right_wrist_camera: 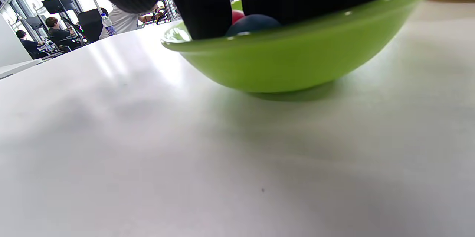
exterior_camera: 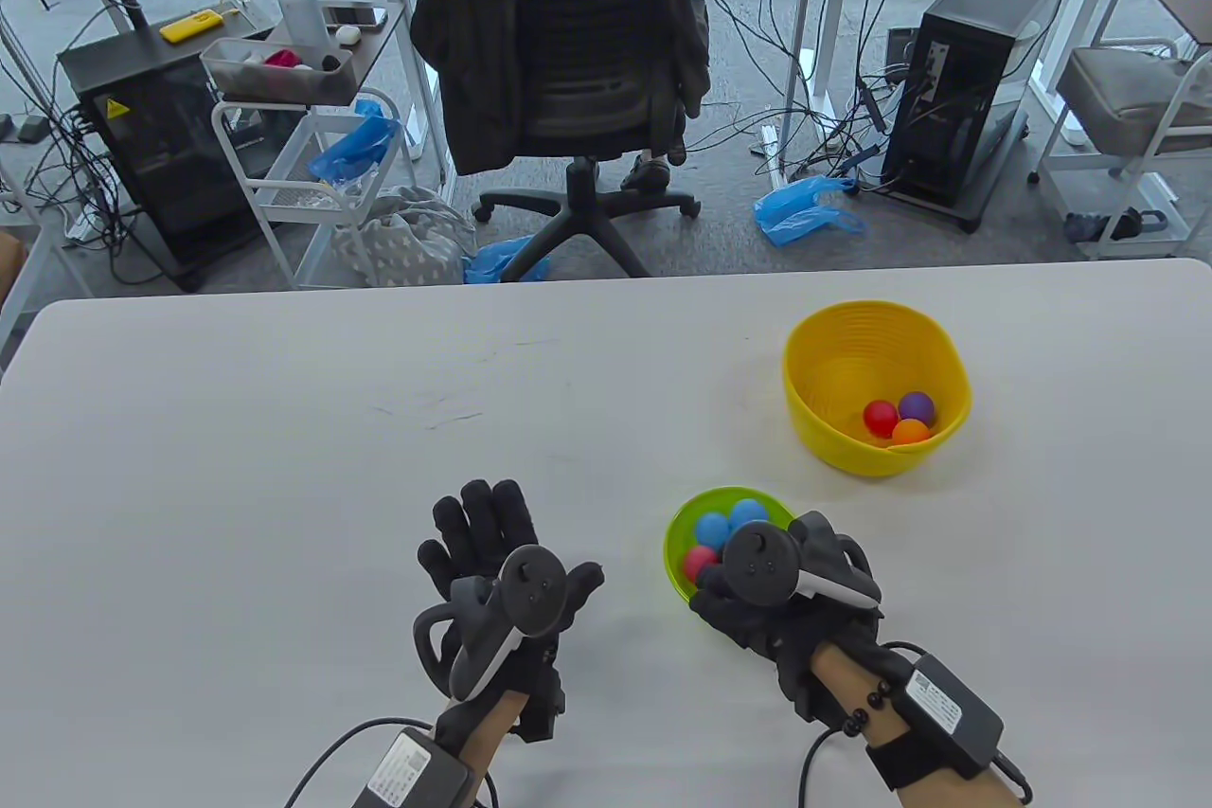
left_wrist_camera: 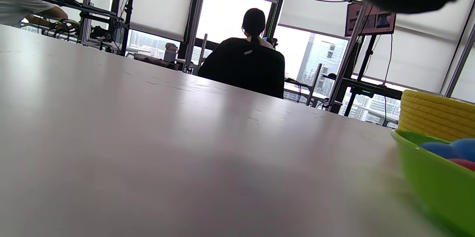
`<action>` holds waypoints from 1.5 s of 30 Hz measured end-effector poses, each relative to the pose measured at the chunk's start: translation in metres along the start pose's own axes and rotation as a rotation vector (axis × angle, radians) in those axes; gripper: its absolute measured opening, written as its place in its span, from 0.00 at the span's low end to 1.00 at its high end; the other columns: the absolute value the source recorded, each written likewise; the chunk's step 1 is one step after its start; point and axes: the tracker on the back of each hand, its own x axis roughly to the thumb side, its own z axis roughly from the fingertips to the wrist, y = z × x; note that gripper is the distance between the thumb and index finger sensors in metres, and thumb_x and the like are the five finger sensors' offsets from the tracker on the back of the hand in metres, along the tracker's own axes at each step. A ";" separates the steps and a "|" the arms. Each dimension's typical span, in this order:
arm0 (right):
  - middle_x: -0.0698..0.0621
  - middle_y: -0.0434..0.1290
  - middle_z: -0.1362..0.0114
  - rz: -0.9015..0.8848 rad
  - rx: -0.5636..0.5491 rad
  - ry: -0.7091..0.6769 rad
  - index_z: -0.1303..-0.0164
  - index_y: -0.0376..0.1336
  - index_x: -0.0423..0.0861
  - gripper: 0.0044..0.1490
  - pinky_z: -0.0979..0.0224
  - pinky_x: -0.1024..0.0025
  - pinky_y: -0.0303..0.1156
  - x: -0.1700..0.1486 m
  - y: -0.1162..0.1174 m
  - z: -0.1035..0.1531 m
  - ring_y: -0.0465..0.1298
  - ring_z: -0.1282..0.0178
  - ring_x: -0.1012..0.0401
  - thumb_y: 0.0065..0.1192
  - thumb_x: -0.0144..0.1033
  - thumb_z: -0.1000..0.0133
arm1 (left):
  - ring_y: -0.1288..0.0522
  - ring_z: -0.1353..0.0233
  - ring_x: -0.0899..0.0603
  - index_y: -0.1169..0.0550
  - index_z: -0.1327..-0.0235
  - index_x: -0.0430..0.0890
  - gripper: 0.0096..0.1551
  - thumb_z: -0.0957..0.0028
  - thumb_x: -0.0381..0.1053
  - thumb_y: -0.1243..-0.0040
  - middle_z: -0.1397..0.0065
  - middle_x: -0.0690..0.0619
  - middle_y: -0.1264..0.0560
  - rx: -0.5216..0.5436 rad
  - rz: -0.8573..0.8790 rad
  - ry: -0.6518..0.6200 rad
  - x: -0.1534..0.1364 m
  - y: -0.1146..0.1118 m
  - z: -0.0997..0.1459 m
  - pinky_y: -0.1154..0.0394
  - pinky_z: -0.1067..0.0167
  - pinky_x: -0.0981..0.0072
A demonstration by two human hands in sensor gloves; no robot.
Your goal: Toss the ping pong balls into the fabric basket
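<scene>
Daylight comes from the windows behind the far edge of the surface [exterior_camera: 284, 429], and the table view is bright and even, with sharp detail. Straight lines bend a little toward the picture borders, as with a wide lens. Both hands throw only soft, weak shadows. In the left wrist view the windows are burned out to white, the people before them are dark shapes, and pale streaks of glare lie on the surface; the green bowl [left_wrist_camera: 434, 177] is blurred. In the right wrist view the fingers [right_wrist_camera: 207, 3] are nearly black, perhaps out of focus, and the bowl's rim shows small highlights.
</scene>
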 end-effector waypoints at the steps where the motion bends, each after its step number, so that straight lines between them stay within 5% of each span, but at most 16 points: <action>1: 0.31 0.62 0.18 0.004 0.010 0.003 0.25 0.66 0.45 0.34 0.32 0.37 0.70 0.000 0.001 -0.001 0.72 0.31 0.32 0.55 0.52 0.37 | 0.68 0.17 0.24 0.60 0.17 0.41 0.69 0.56 0.71 0.40 0.13 0.36 0.66 0.001 0.000 0.000 0.000 0.000 0.000 0.65 0.27 0.21; 10: 0.31 0.63 0.19 -0.024 -0.004 -0.003 0.26 0.66 0.45 0.33 0.32 0.37 0.71 -0.005 0.006 -0.004 0.73 0.31 0.33 0.58 0.48 0.38 | 0.68 0.17 0.24 0.60 0.17 0.41 0.69 0.56 0.71 0.40 0.13 0.36 0.66 0.002 -0.015 0.013 -0.001 0.001 0.000 0.65 0.27 0.21; 23: 0.38 0.70 0.23 -0.046 -0.231 -0.051 0.29 0.67 0.47 0.34 0.40 0.47 0.78 -0.009 -0.032 0.019 0.81 0.42 0.42 0.75 0.39 0.46 | 0.68 0.17 0.24 0.60 0.17 0.41 0.69 0.56 0.71 0.40 0.13 0.37 0.66 0.009 0.010 0.017 -0.003 0.001 -0.001 0.65 0.27 0.21; 35: 0.39 0.71 0.24 -0.554 -0.560 -0.109 0.28 0.66 0.49 0.33 0.43 0.51 0.80 -0.069 -0.067 0.050 0.82 0.45 0.45 0.72 0.43 0.44 | 0.68 0.17 0.24 0.60 0.17 0.41 0.69 0.56 0.71 0.40 0.13 0.37 0.66 0.003 0.015 -0.018 0.003 -0.002 0.002 0.65 0.27 0.21; 45: 0.38 0.66 0.20 -1.099 -0.697 -0.026 0.23 0.61 0.52 0.31 0.40 0.54 0.80 -0.140 -0.062 0.056 0.81 0.41 0.45 0.62 0.43 0.37 | 0.68 0.17 0.24 0.60 0.17 0.41 0.69 0.56 0.71 0.40 0.13 0.37 0.66 -0.005 0.018 -0.034 0.005 -0.004 0.003 0.65 0.27 0.21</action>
